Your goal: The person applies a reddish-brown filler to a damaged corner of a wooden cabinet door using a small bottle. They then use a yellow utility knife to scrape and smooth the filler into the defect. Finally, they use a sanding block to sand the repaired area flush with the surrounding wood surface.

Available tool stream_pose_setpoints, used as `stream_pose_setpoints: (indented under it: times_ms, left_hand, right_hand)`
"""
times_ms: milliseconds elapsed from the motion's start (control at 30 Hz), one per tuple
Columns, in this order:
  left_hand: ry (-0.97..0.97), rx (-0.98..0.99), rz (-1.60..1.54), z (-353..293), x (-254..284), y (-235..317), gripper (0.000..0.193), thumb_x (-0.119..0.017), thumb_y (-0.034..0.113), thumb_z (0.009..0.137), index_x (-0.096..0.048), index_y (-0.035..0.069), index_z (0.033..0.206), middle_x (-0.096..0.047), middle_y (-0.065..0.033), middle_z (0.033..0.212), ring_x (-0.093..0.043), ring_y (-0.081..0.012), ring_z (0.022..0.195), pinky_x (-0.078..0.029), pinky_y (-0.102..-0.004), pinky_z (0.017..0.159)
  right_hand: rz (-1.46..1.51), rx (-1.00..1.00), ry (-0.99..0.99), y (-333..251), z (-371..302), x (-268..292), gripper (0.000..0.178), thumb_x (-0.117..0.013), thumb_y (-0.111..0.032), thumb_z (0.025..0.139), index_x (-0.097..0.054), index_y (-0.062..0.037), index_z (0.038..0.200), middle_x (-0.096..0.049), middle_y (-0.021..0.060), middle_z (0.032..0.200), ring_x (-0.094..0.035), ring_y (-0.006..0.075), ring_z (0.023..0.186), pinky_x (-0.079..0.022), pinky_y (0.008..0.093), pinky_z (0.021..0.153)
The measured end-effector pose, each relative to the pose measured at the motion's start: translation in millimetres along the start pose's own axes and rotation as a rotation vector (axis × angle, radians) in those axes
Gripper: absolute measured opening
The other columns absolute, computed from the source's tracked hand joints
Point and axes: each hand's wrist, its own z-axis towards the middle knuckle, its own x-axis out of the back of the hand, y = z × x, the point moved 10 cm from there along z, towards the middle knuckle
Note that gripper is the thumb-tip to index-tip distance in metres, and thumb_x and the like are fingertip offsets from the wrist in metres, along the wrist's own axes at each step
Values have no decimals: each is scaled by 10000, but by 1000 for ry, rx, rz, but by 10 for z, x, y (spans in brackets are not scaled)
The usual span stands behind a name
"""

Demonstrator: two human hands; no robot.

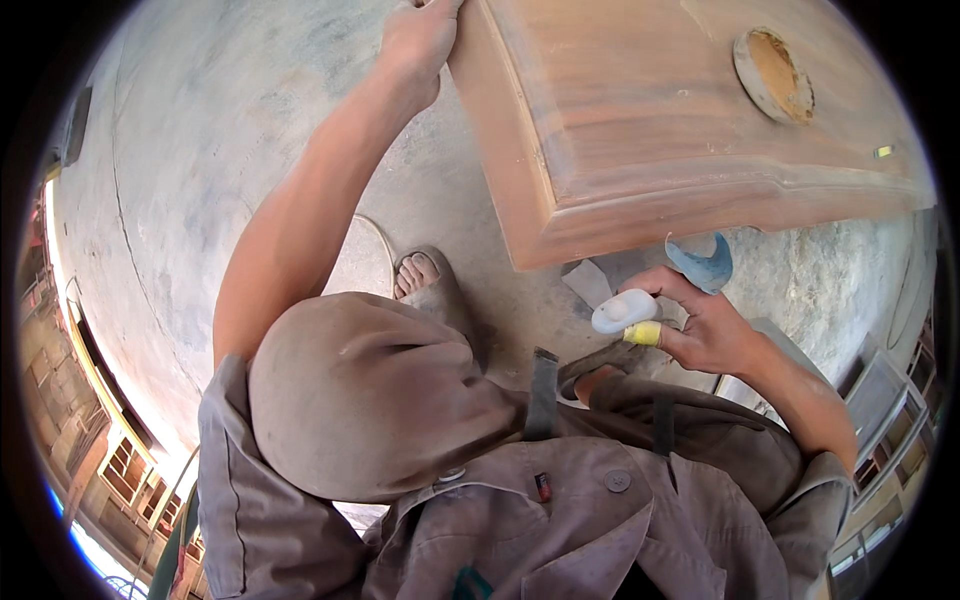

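Main risk: round dish sits loose on the wooden furniture piece, upper right of frame; if the left hand tilts or jerks the wood, the dish could slide and spill its tan paste. White oval piece, right of centre, could slip if the pinch loosens, likelier with dusty skin. Moulded edge could get dinged if knocked.

Right hand: thumb and fingers nearly closed, pinching the white piece; yellow wrap on one digit. Blue curved sheet overlaps its knuckles; held or just touching, can't tell. Left hand is at the wood's edge, top of frame; fingers cropped, can't tell how closed.

Materials: wood brown, streaky, matte, stepped moulding; dish shallow, crusted rim; white piece smooth, rounded, looks like plastic; blue sheet thin, crescent-shaped; concrete floor grey, blotchy, cracked.
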Motion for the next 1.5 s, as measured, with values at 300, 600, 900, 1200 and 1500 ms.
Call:
stream_pose_setpoints:
  times_ms: [300,600,900,1200,1500]
  left_hand:
    - [104,-883,834,-745,-398,866,673,-704,143,922,-441,-37,1515,-442,-324,1513,-405,-477,1427,-330,-542,1223]
    - [264,-546,484,-358,-35,504,679,-704,241,967,-435,-84,1500,-522,-341,1463,-509,-446,1389,-397,-491,1187]
    - [216,-424,345,-311,-17,411,668,-719,284,967,-473,-84,1468,-615,-304,1385,-616,-378,1296,-482,-444,1112]
    - [220,-453,325,-299,-19,378,654,-727,286,966,-486,-88,1444,-639,-286,1345,-628,-360,1266,-489,-445,1093]
    - [210,-452,343,-281,-13,368,658,-729,288,972,-481,-112,1432,-649,-301,1328,-640,-373,1250,-494,-446,1086]
  right_hand:
    - [39,-29,-24,121,117,-63,418,-766,-66,924,-648,-52,1325,-746,137,1110,-722,287,977,-556,386,886]
    - [116,-223,68,90,139,-133,362,-732,-50,920,-656,-8,1271,-768,157,1032,-765,248,914,-594,374,844]
    - [306,-310,129,83,178,-222,282,-707,-17,942,-643,32,1212,-783,142,939,-764,148,836,-632,327,712]
    - [426,-445,151,95,167,-296,252,-669,16,959,-637,49,1206,-773,131,940,-753,133,791,-636,310,591]
    - [510,-514,146,74,160,-343,238,-639,27,975,-631,67,1210,-773,133,951,-754,143,776,-625,301,572]
